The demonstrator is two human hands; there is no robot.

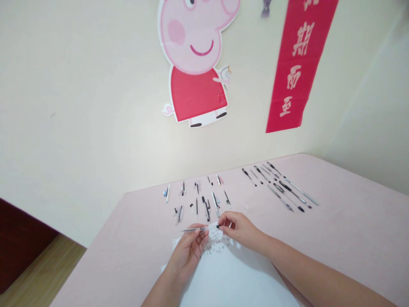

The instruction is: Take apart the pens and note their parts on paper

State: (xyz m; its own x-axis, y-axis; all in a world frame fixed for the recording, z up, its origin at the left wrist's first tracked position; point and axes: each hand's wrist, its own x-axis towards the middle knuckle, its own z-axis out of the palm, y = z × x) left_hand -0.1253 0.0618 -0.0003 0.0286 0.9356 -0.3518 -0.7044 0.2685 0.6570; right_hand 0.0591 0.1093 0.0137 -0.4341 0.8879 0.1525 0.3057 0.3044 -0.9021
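Both my hands meet over a white sheet of paper (236, 277) lying on the pink table (351, 238). My left hand (188, 249) is closed in a pinch on a thin clear pen barrel (196, 229) that points left. My right hand (239, 228) pinches a small dark pen part (218, 226) at the barrel's right end. The paper bears scribbled marks (217, 246) just under my fingers.
Several loose pen parts (204, 200) lie in rows beyond my hands. Several whole pens (284, 187) lie side by side at the back right. A cartoon pig cut-out (196, 64) and a red banner (297, 64) hang on the wall. Wooden floor (41, 277) shows at left.
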